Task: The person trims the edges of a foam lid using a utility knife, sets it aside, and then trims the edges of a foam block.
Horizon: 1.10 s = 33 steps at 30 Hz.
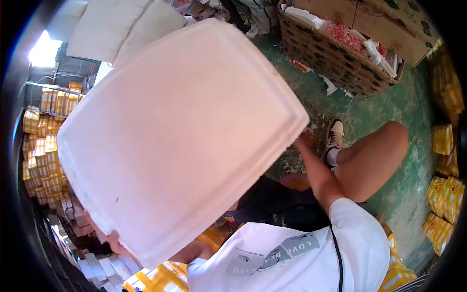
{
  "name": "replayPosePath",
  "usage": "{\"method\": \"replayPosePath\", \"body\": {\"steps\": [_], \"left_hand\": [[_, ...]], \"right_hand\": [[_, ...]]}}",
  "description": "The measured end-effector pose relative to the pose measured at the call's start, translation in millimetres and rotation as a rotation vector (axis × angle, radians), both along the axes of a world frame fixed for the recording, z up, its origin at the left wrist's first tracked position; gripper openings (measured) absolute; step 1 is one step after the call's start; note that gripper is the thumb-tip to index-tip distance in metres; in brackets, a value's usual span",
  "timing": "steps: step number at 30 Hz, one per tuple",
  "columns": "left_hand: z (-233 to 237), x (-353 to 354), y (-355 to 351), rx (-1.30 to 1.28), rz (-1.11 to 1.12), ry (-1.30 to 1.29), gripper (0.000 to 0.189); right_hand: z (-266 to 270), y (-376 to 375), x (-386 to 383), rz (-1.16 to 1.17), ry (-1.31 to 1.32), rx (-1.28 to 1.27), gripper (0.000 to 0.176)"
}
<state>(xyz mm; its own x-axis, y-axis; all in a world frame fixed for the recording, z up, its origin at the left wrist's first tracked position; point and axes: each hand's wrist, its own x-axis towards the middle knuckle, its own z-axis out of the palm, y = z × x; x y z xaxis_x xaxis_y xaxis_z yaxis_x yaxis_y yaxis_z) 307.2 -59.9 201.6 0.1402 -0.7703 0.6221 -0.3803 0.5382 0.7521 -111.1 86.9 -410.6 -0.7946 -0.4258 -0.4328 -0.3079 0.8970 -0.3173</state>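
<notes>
A large white foam slab (180, 131) with rounded corners and a raised rim fills the left and middle of the head view, tilted in front of me. At its lower left edge my left hand (113, 242) grips the border, fingers partly hidden behind it. By the right corner, my right hand (304, 141) holds the slab's edge from below, most of its fingers out of sight. The slab hides what lies behind it.
A cardboard box (340, 58) with white foam scraps and red material stands at the upper right on the green floor (384, 107). Yellow-and-white parcels (442, 194) are stacked at the right; more parcels (48, 151) rise at the left. White foam pieces (104, 29) lean behind the slab.
</notes>
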Motion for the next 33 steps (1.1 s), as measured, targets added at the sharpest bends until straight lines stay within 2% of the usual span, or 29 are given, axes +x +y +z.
{"method": "replayPosePath", "body": {"steps": [1, 2, 4, 5, 7, 9, 10, 11, 12, 13, 14, 15, 17, 21, 24, 26, 27, 29, 33], "left_hand": [[-11, 1, 3, 0.021, -0.012, 0.026, 0.086], [-21, 3, 4, 0.04, -0.019, 0.054, 0.086], [-41, 4, 3, 0.077, -0.028, 0.106, 0.085], [-49, 3, 5, 0.094, -0.03, 0.125, 0.085], [-60, 4, 7, 0.116, -0.027, 0.154, 0.084], [-66, 4, 7, 0.121, -0.024, 0.175, 0.084], [-66, 4, 6, 0.125, -0.024, 0.184, 0.084], [-67, 4, 5, 0.126, -0.024, 0.195, 0.083], [-68, 5, 5, 0.129, -0.022, 0.202, 0.083], [-68, 5, 4, 0.129, -0.019, 0.209, 0.083], [-70, 6, 7, 0.135, -0.016, 0.215, 0.083], [-71, 7, 5, 0.136, -0.01, 0.229, 0.082], [-74, 9, 4, 0.136, 0.001, 0.246, 0.082], [-80, 15, 9, 0.137, 0.01, 0.257, 0.081], [-85, 17, 14, 0.145, 0.019, 0.266, 0.08], [-90, 18, 18, 0.153, 0.023, 0.281, 0.08], [-90, 20, 20, 0.155, 0.026, 0.284, 0.079], [-93, 24, 21, 0.159, 0.025, 0.301, 0.079], [-92, 31, 21, 0.151, 0.015, 0.304, 0.078]], "right_hand": [[3, -1, -13, -0.245, -0.21, -0.165, 0.057], [17, -2, -27, -0.392, -0.337, -0.359, 0.057], [86, -10, -70, -0.517, -0.629, -0.771, 0.057], [145, -12, -94, -0.5, -0.752, -0.911, 0.057], [262, -14, -140, -0.326, -0.918, -1.051, 0.056], [352, -15, -161, -0.083, -0.981, -1.029, 0.057], [388, -13, -162, 0.038, -0.973, -0.999, 0.057], [404, -19, -154, 0.047, -0.963, -1.0, 0.057], [417, -23, -137, 0.202, -0.7, -0.953, 0.065], [426, -28, -118, 0.35, -0.435, -0.892, 0.074], [434, -36, -101, 0.272, -0.241, -0.715, 0.074], [421, -49, -83, 0.243, 0.125, -0.684, 0.071], [419, -65, -54, 0.26, 0.326, -0.764, 0.058], [374, -85, -35, 0.268, 0.29, -0.689, 0.047], [359, -82, -41, 0.267, 0.149, -0.709, 0.039], [359, -77, -56, 0.274, -0.015, -0.789, 0.035], [354, -77, -61, 0.28, -0.007, -0.792, 0.035], [341, -79, -69, 0.217, -0.251, -1.08, 0.032], [327, -77, -81, 0.209, -0.4, -1.077, 0.031]]}}
